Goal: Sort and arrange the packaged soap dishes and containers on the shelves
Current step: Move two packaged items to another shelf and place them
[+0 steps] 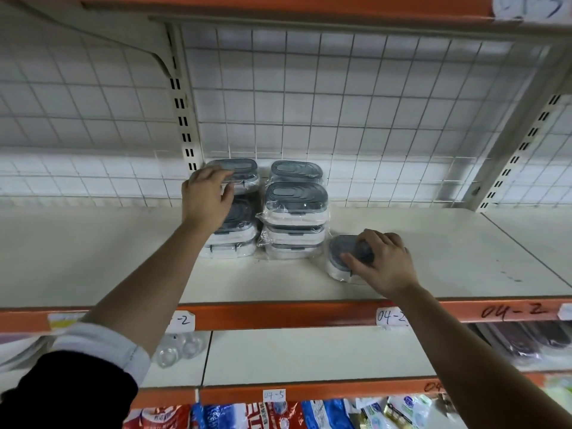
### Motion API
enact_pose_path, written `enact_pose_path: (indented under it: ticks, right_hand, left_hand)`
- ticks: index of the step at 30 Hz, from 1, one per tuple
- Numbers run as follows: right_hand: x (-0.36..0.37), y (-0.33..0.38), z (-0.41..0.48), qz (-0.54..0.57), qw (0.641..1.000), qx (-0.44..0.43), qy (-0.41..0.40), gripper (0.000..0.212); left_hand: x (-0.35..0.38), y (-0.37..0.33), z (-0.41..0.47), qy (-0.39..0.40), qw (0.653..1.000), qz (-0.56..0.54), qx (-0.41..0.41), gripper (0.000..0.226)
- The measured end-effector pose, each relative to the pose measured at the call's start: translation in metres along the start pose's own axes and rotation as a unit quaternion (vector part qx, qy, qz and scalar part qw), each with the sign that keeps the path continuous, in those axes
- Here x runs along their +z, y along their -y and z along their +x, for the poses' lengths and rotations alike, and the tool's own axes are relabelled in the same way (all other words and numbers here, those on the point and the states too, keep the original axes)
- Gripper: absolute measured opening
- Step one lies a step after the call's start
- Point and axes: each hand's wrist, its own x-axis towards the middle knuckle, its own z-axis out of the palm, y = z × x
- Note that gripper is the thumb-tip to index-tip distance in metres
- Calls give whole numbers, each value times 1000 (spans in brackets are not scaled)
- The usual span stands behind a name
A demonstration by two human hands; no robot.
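Observation:
Two stacks of plastic-wrapped white containers with grey lids stand on the cream shelf near the wire back. My left hand grips the top container of the left stack, fingers curled over its near edge. The right stack stands untouched beside it, with another container behind its top. My right hand holds a single container that lies on the shelf to the right of the stacks, thumb and fingers around its grey lid.
The shelf's orange front rail carries handwritten labels. A slotted upright rises behind the left stack. Clear packaged items sit on the lower shelf, dark packages at its right. Colourful packets hang at the bottom.

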Motion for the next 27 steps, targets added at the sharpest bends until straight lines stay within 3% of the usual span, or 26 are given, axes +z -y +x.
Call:
enact_pose_path:
  ticks: [7, 13, 19, 23, 27]
  right_hand:
    - [-11, -16, -7, 33, 995, -53, 71, 69]
    - [-15, -15, -20, 37, 998, -13, -49, 68]
    - [-40, 14, -9, 115, 970, -43, -212, 72]
    - [-49, 60, 15, 168, 957, -93, -217, 69]
    - [-44, 111, 36, 153, 954, -155, -205, 66]
  left_hand:
    - [-11, -25, -75, -79, 996, -5, 36, 32]
    - [-13, -28, -116, -36, 997, 57, 40, 34]
    - [-22, -12, -127, -4, 995, 102, 14, 32]
    - [-18, -5, -132, 14, 992, 123, 3, 30]
    - [-13, -2, -133, 9, 994, 105, 0, 28]
